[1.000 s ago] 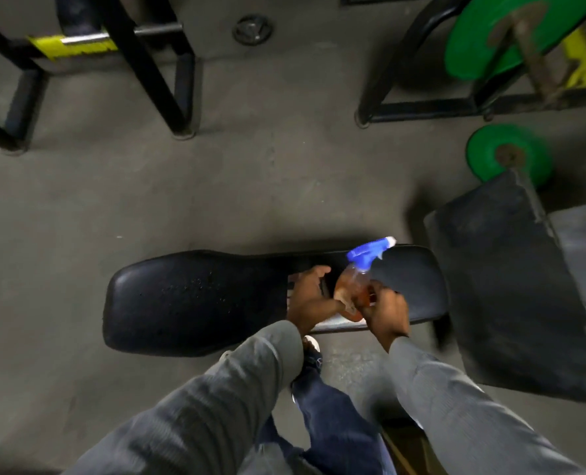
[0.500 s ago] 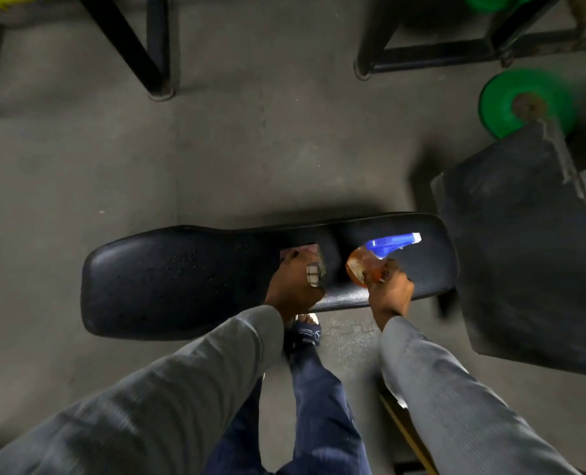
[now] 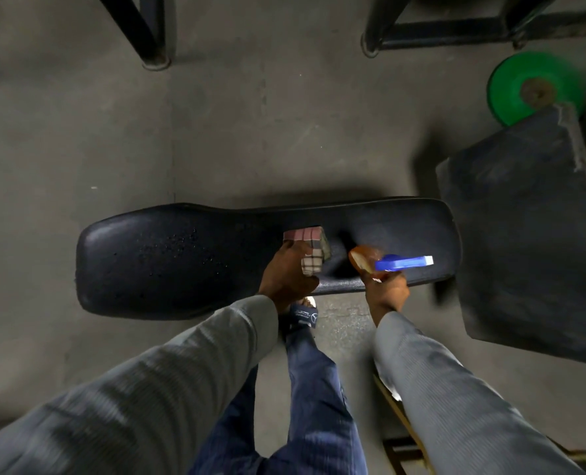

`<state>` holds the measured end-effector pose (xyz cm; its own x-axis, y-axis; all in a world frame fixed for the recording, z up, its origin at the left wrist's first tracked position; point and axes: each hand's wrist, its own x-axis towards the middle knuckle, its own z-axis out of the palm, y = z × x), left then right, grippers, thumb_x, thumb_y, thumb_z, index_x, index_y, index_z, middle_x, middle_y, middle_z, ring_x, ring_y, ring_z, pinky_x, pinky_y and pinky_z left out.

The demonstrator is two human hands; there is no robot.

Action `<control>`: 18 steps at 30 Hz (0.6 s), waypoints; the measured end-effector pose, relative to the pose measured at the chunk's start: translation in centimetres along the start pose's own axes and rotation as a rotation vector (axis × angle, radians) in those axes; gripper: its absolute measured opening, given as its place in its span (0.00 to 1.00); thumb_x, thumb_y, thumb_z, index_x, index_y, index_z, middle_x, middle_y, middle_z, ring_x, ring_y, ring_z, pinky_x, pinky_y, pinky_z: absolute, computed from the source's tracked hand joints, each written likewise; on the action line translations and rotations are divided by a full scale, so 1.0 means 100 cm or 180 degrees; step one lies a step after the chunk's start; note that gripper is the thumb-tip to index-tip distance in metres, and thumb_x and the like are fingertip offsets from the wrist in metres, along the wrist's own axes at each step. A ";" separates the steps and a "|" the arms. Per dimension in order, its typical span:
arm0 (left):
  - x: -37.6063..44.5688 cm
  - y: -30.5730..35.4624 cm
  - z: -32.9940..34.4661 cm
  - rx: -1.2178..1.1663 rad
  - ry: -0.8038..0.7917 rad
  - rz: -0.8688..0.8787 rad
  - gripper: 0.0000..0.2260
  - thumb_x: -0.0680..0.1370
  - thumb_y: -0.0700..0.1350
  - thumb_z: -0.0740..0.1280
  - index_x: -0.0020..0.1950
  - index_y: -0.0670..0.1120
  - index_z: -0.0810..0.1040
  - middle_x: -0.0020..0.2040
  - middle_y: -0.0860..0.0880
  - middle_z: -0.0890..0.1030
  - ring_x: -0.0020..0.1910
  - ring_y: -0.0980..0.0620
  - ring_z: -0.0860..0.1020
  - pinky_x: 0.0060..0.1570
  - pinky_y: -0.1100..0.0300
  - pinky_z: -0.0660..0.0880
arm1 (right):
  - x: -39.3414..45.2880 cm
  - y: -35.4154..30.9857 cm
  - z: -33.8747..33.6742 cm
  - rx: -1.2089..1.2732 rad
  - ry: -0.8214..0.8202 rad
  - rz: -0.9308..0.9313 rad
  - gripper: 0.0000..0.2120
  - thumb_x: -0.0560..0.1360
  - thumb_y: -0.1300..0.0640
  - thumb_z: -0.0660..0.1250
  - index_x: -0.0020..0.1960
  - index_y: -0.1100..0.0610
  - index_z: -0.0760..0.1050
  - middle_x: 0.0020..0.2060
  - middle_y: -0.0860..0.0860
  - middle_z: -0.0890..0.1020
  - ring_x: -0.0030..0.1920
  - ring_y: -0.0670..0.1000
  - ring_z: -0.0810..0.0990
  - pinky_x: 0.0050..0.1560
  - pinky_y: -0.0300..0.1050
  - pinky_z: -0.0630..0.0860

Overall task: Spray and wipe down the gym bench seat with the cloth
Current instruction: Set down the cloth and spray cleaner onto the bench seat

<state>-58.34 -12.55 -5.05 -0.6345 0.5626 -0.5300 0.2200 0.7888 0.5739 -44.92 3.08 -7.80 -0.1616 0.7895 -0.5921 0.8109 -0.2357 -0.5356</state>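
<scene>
The left hand [image 3: 286, 275] holds a plaid cloth [image 3: 307, 252] on the black bench seat [image 3: 182, 262]. The right hand [image 3: 385, 293] grips an orange spray bottle [image 3: 367, 260], its blue nozzle [image 3: 404, 262] pointing right. Droplets speckle the seat's left part.

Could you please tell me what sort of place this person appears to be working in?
Most likely a gym's weights area: a black padded bench seat stands on a bare concrete floor, a green weight plate lies nearby, and black steel rack legs show at the top.
</scene>
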 end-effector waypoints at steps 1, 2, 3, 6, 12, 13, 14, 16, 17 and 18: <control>-0.001 -0.001 0.000 -0.0013 -0.0013 0.0007 0.16 0.75 0.44 0.76 0.62 0.49 0.80 0.61 0.48 0.82 0.59 0.47 0.82 0.54 0.58 0.77 | 0.001 0.000 0.003 0.0046 0.0019 0.0015 0.26 0.76 0.44 0.80 0.67 0.57 0.82 0.62 0.58 0.86 0.65 0.62 0.83 0.64 0.49 0.76; -0.002 -0.002 0.000 -0.0028 -0.0005 0.0011 0.16 0.75 0.44 0.76 0.62 0.49 0.80 0.61 0.48 0.82 0.59 0.47 0.81 0.54 0.58 0.77 | -0.001 -0.001 0.004 0.0077 -0.0003 0.0032 0.27 0.75 0.40 0.79 0.67 0.55 0.82 0.60 0.55 0.86 0.63 0.60 0.83 0.64 0.49 0.76; -0.002 -0.003 0.000 -0.0043 0.0007 0.0012 0.16 0.76 0.44 0.76 0.63 0.49 0.80 0.61 0.48 0.82 0.59 0.47 0.81 0.54 0.58 0.76 | 0.001 -0.002 0.005 0.0109 -0.0040 0.0046 0.26 0.75 0.38 0.78 0.66 0.54 0.82 0.58 0.52 0.85 0.61 0.56 0.83 0.63 0.47 0.74; -0.003 -0.007 0.002 -0.0107 0.0063 0.0029 0.17 0.76 0.45 0.77 0.63 0.48 0.79 0.61 0.47 0.82 0.59 0.47 0.82 0.53 0.59 0.75 | 0.004 -0.005 0.006 0.0017 -0.0008 0.0099 0.21 0.77 0.44 0.78 0.65 0.53 0.81 0.57 0.50 0.83 0.59 0.52 0.81 0.63 0.44 0.72; -0.007 -0.015 0.009 -0.0183 0.0049 0.0019 0.21 0.75 0.46 0.78 0.66 0.46 0.78 0.65 0.46 0.81 0.64 0.45 0.80 0.57 0.57 0.76 | 0.011 0.015 0.012 -0.0147 0.0024 0.0318 0.28 0.76 0.46 0.80 0.70 0.57 0.79 0.61 0.53 0.83 0.63 0.57 0.82 0.65 0.47 0.74; -0.008 -0.015 0.010 -0.0192 0.0019 0.0020 0.21 0.75 0.46 0.78 0.67 0.47 0.78 0.65 0.45 0.81 0.64 0.45 0.80 0.59 0.55 0.77 | 0.012 0.023 0.015 -0.0132 -0.0118 0.0401 0.27 0.74 0.48 0.82 0.69 0.56 0.79 0.60 0.52 0.84 0.61 0.56 0.83 0.65 0.47 0.76; -0.009 -0.015 0.010 -0.0210 -0.0024 0.0009 0.21 0.75 0.46 0.77 0.67 0.46 0.79 0.66 0.45 0.81 0.65 0.44 0.80 0.61 0.53 0.78 | 0.014 0.031 0.019 -0.0151 -0.0239 0.0472 0.26 0.71 0.50 0.83 0.65 0.54 0.80 0.59 0.51 0.85 0.60 0.57 0.84 0.66 0.50 0.79; -0.012 -0.014 0.012 -0.0235 -0.0047 -0.0043 0.20 0.76 0.45 0.77 0.67 0.46 0.79 0.67 0.44 0.80 0.64 0.44 0.80 0.62 0.50 0.79 | 0.032 0.065 0.032 -0.0305 -0.0443 0.0807 0.20 0.67 0.50 0.85 0.55 0.53 0.82 0.55 0.54 0.88 0.54 0.57 0.87 0.62 0.58 0.84; -0.013 -0.015 0.013 -0.0252 -0.0045 -0.0073 0.20 0.76 0.45 0.77 0.66 0.46 0.79 0.67 0.44 0.80 0.63 0.44 0.80 0.62 0.50 0.79 | 0.032 0.071 0.036 -0.0400 -0.0641 0.0982 0.16 0.68 0.52 0.84 0.50 0.54 0.82 0.51 0.55 0.89 0.49 0.57 0.87 0.58 0.59 0.86; -0.014 -0.016 0.014 -0.0275 -0.0037 -0.0078 0.20 0.76 0.45 0.77 0.66 0.46 0.79 0.66 0.45 0.80 0.63 0.44 0.80 0.61 0.50 0.79 | 0.019 0.064 0.037 -0.0422 -0.0841 0.1093 0.12 0.71 0.54 0.83 0.47 0.55 0.82 0.49 0.56 0.89 0.42 0.56 0.84 0.52 0.57 0.86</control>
<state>-56.75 -14.24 -6.08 -0.6301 0.5466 -0.5515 0.1395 0.7784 0.6121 -42.15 0.94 -14.56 0.0053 0.5026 -0.8645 0.9049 -0.3704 -0.2098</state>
